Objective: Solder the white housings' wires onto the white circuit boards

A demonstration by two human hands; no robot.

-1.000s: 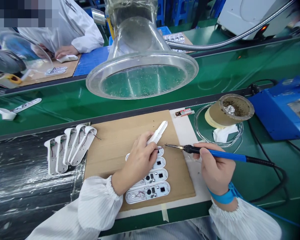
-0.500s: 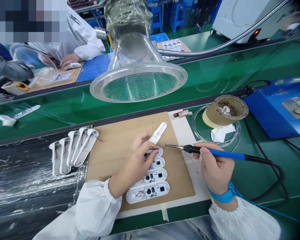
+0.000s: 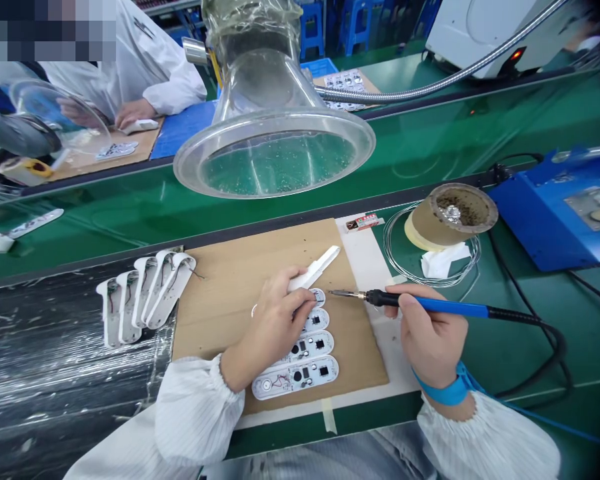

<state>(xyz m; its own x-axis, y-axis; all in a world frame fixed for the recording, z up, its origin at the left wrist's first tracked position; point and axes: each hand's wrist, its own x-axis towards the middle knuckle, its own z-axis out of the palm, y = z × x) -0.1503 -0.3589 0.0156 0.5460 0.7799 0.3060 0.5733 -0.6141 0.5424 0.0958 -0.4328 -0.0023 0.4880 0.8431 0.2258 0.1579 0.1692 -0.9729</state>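
My right hand (image 3: 433, 327) is closed around the handle of a soldering iron (image 3: 430, 305), held like a pen. Its metal tip points left, a short way from my left fingertips. My left hand (image 3: 280, 313) is closed on a long white plastic housing (image 3: 319, 267), which juts out beyond the index finger toward the upper right. Thumb and index finger are pinched together over the topmost of several white circuit boards (image 3: 320, 365). Whether wires are also between those fingertips I cannot tell. The boards lie in a column, partly covered by my left hand.
Several white housings with wires (image 3: 167, 290) lie on black film at left. Cardboard (image 3: 220, 267) covers the work spot. A clear fume hood (image 3: 275, 153) hangs ahead. Solder wire (image 3: 395, 257), a brown pot (image 3: 455, 213) and a blue machine (image 3: 555, 213) stand right. A co-worker sits opposite.
The white housing in my left hand has tilted, now showing more of its side. My right hand and the iron have barely moved. The white piece on the green belt has shifted left.
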